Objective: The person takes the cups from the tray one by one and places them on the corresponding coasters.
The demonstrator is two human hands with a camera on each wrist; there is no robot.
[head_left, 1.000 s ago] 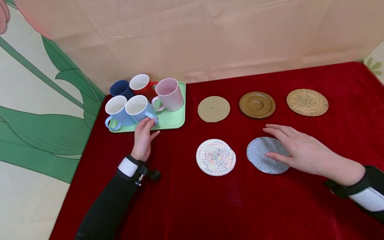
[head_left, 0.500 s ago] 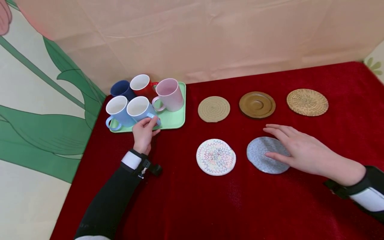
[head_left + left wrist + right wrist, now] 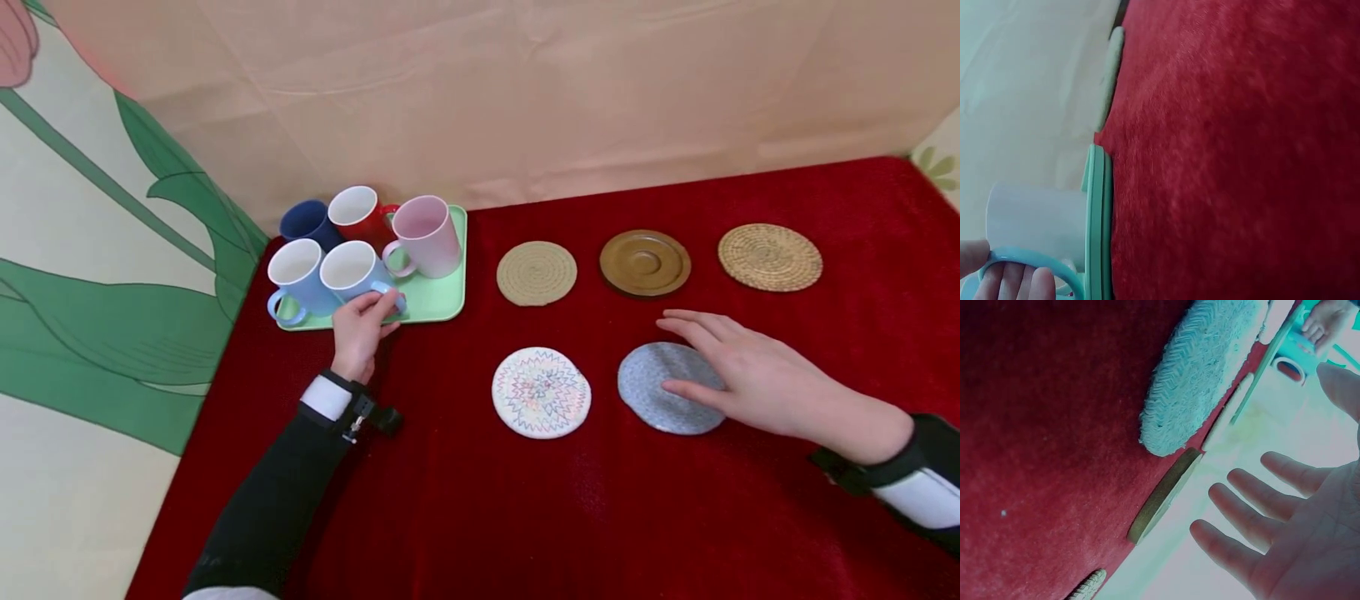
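Left hand (image 3: 358, 335): grip closed on the near-right light-blue mug (image 3: 354, 275), by the handle (image 3: 1029, 255). Left wrist view has the thumb at the end of the handle loop away from the tray, the other fingers bent in at the loop; gap is down to about handle thickness. Mug stands upright at the near edge of the green tray (image 3: 438, 302); can't tell if its base is touching, hand and wrist angle hide it.

Right hand (image 3: 765, 379): grip wide, holding nothing. Fingers (image 3: 1241, 512) extended and spread, thumb well out to the side. It's over the right part of the grey-blue coaster (image 3: 651, 392); right wrist view shows the fingers apart from it.

Around the held mug: second light-blue mug (image 3: 303, 283) just to its left, dark-blue mug (image 3: 309, 223) and red mug (image 3: 367, 223) behind, pink mug (image 3: 431, 242) behind right. All upright on the tray, at the left end of the red-covered table (image 3: 480, 517).

Coasters lie flat: beige coiled coaster (image 3: 537, 273), brown wooden coaster (image 3: 645, 263), woven straw coaster (image 3: 770, 257) in the back row; white zigzag-stitched coaster (image 3: 542, 392) up front, left of the grey-blue one.
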